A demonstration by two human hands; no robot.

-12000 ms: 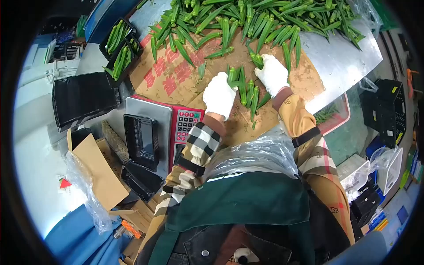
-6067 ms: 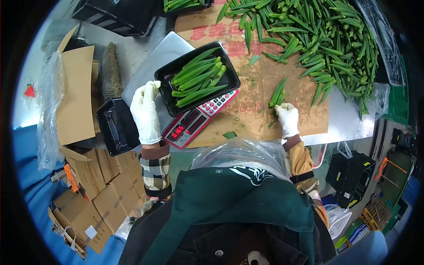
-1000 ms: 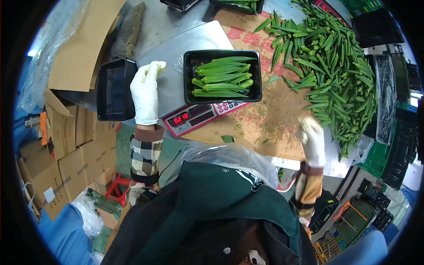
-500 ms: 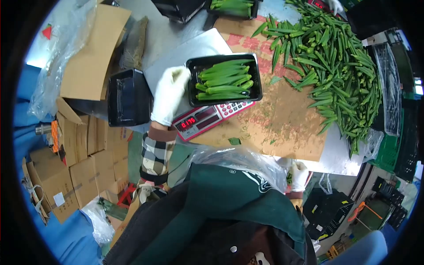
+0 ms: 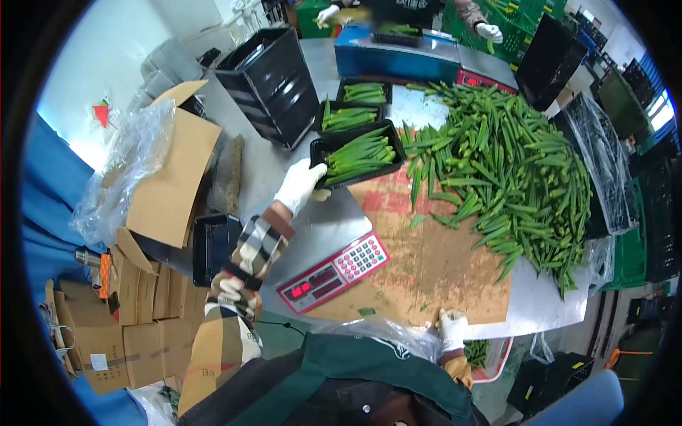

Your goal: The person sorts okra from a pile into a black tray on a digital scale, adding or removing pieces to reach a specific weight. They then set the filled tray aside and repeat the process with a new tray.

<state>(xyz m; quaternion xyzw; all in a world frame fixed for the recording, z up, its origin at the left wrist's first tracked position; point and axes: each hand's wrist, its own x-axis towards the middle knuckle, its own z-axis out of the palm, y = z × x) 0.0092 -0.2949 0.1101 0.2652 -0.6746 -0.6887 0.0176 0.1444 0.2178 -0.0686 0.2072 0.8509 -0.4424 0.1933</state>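
My left hand (image 5: 301, 186), in a white glove, grips the near left corner of a black plastic tray (image 5: 373, 174). Green okra pods (image 5: 359, 155) lie side by side in that tray, which is held up beyond the scale. Below it, the red-and-white digital scale (image 5: 332, 273) shows its bare metal plate and a lit red display too blurred to read. My right hand (image 5: 452, 329), also gloved, rests at the table's near edge on the cardboard sheet (image 5: 455, 277). Its fingers are curled; whatever they hold, if anything, is hidden.
A large okra pile (image 5: 511, 177) covers the right of the table. Two more filled trays (image 5: 352, 131) sit just beyond mine, beside a tall stack of black trays (image 5: 273, 89). An empty black tray (image 5: 213, 248) lies left. Across the table are other people's gloved hands (image 5: 489, 32).
My left hand has taken hold of the okra tray and lifted it off the scale, moving it away from me. The camera view has tilted up. My right hand stays near the table edge.
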